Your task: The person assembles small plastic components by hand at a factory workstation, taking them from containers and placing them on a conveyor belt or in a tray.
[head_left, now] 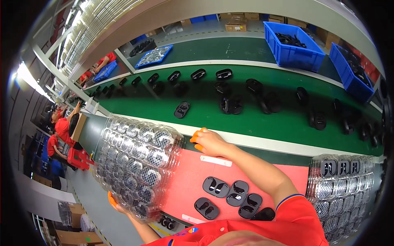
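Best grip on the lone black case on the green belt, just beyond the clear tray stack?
Probably from above, right hand reaching over the white rail, thumb and fingers pinching the two long edges of the black case. It lies flat, a rounded oblong narrower across than along, and nothing touches its sides.

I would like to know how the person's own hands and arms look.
Orange finger covers show on the right hand and the left hand. The visible forearms are bare; the right sleeve is short and red, with dark blue trim at its hem.
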### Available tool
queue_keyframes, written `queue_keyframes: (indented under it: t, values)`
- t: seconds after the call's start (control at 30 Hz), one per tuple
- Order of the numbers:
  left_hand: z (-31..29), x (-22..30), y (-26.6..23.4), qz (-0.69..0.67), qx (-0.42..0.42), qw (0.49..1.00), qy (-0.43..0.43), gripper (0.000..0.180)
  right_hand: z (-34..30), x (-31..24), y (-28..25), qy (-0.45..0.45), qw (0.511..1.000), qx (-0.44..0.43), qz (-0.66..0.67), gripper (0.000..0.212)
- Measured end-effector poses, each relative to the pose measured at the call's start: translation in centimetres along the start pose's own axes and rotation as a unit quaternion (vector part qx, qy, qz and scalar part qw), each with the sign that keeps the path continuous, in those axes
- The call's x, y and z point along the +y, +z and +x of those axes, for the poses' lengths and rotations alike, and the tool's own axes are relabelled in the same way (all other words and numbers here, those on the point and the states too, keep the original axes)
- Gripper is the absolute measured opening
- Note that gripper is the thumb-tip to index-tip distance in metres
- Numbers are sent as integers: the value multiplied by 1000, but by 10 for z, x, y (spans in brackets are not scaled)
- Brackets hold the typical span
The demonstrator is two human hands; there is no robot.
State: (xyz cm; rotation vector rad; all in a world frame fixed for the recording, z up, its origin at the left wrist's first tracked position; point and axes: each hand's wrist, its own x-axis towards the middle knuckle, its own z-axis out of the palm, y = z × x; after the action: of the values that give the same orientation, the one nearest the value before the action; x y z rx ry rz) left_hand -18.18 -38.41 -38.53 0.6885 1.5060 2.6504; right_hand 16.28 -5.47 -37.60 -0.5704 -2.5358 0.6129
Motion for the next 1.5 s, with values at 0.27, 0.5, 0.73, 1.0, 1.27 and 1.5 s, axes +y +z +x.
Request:
queue_keyframes:
  t: [0.27,0.5,0.73,1.0,1.27,1.5]
  values:
    - [-6,0,10,68,11,997,33,34,1,-1,-2,19,1000,-4,2,28]
    - [-9,4,13,79,10,996,34,33,5,-1,4,26,999,23,12,26]
    - [-13,6,27,63,14,997,29,34,5,6,9,32,999,37,23,24]
    - [-11,6,18,26,-29,999,19,33,6,1,3,31,999,22,23,25]
    - [-29,16,51,50,-41,997,31,32,2,0,5,32,999,26,7,24]
    - [-25,21,48,10,11,1000,6,34,3,-2,7,26,999,29,-10,24]
